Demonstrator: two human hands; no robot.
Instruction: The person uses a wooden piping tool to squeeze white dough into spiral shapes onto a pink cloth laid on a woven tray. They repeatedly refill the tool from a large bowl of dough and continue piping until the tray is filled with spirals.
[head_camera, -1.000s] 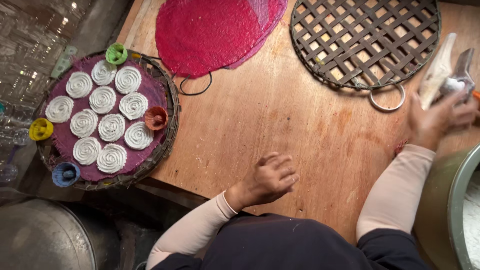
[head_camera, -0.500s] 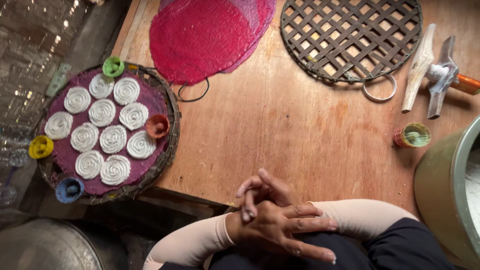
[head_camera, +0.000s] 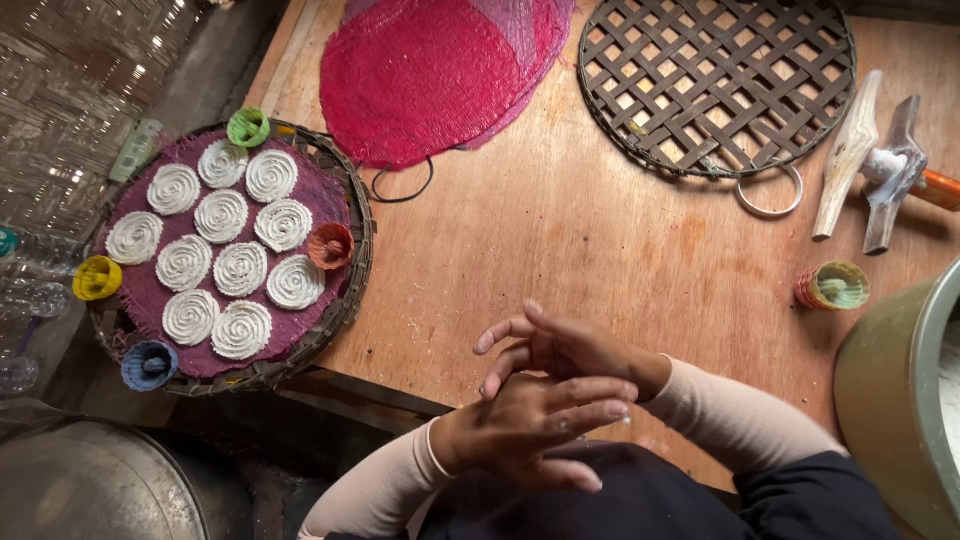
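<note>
My left hand (head_camera: 525, 430) and my right hand (head_camera: 565, 350) meet at the near edge of the wooden table (head_camera: 600, 260), palms and fingers rubbing against each other, holding nothing. At the left a round woven tray (head_camera: 355, 270) lined with purple mesh carries several white coiled noodle rounds (head_camera: 240, 270). Small coloured woven cups sit on its rim: green (head_camera: 248, 127), orange (head_camera: 330, 246), yellow (head_camera: 96, 278) and blue (head_camera: 148, 365). A press tool with wooden handles (head_camera: 875, 170) lies at the far right.
A red mesh mat (head_camera: 440, 70) and a dark lattice tray (head_camera: 715, 80) with a metal ring lie at the back. A striped woven cup (head_camera: 833, 286) stands near a big green pot (head_camera: 900, 400) at the right. A metal vessel (head_camera: 90, 485) sits at the lower left.
My right hand left the press tool at the far right and came back to the near edge. Both hands now touch each other in front of me.
</note>
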